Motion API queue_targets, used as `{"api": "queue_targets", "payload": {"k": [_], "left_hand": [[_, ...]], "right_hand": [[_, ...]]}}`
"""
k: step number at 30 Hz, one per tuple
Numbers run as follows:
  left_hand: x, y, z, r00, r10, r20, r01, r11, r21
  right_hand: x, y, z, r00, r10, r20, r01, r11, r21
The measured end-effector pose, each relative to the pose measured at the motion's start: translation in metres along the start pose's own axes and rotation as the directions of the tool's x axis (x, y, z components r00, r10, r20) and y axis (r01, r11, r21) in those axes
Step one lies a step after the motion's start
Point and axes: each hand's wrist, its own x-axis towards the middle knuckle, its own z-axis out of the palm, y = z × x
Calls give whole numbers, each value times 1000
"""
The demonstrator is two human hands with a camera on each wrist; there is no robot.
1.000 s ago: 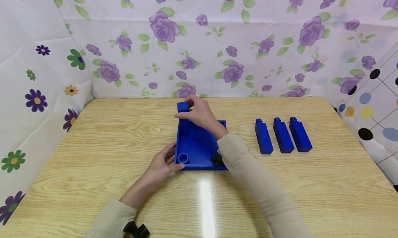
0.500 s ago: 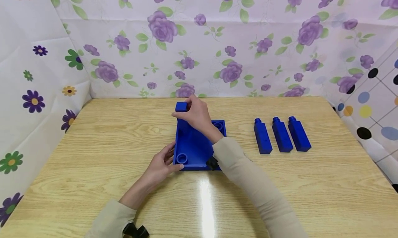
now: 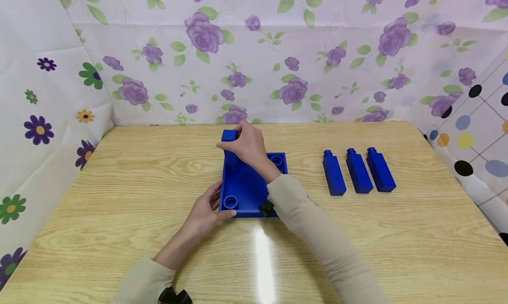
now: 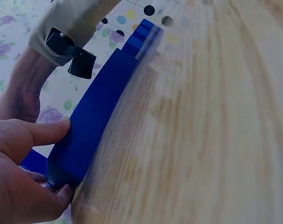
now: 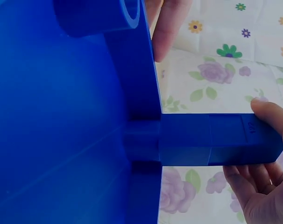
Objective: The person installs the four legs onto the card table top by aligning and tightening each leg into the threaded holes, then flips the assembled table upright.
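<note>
A shallow blue tray (image 3: pixel 250 191) with raised walls and round corner sockets lies on the table. At its far left corner a square blue leg (image 3: pixel 229 135) stands upright in the socket, its neck inside the socket in the right wrist view. My right hand (image 3: pixel 249 146) pinches the top of this leg between thumb and fingers. At the near left corner my left hand (image 3: pixel 204 213) grips the tray, thumb over the near wall and fingers against the left side. A near left socket (image 3: pixel 230 202) and a far right socket (image 3: pixel 276 161) show; the near right corner is behind my right sleeve.
Right of the tray lie 3 more blue legs (image 3: pixel 334 174) with threaded necks pointing away. Wood-grain tabletop (image 3: pixel 158 171) surrounds everything. A flowered cloth (image 3: pixel 246 52) hangs along the back edge, with patterned cloths at both sides.
My right wrist and forearm have swung slightly left, uncovering the far right socket. The fingers stay around the leg's top. My left hand keeps its place on the tray, and the view shifts a little.
</note>
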Motion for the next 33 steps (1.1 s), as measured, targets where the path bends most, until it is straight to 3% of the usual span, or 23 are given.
{"api": "queue_targets", "payload": {"k": [10, 21, 29, 33], "left_hand": [[0, -1, 0, 1000, -1, -22, 1, 1000, 21], [1, -1, 1, 1000, 4, -23, -4, 1000, -2], [1, -1, 3, 1000, -16, -24, 16, 1000, -7], [0, -1, 2, 999, -24, -31, 24, 1000, -10]], "right_hand": [[-1, -3, -2, 1000, -3, 10, 3, 1000, -28], [-25, 4, -32, 978, -59, 200, 64, 998, -18], [-60, 36, -76, 986, -90, 139, 97, 994, -47], [-78, 59, -100, 995, -55, 82, 63, 994, -93]]}}
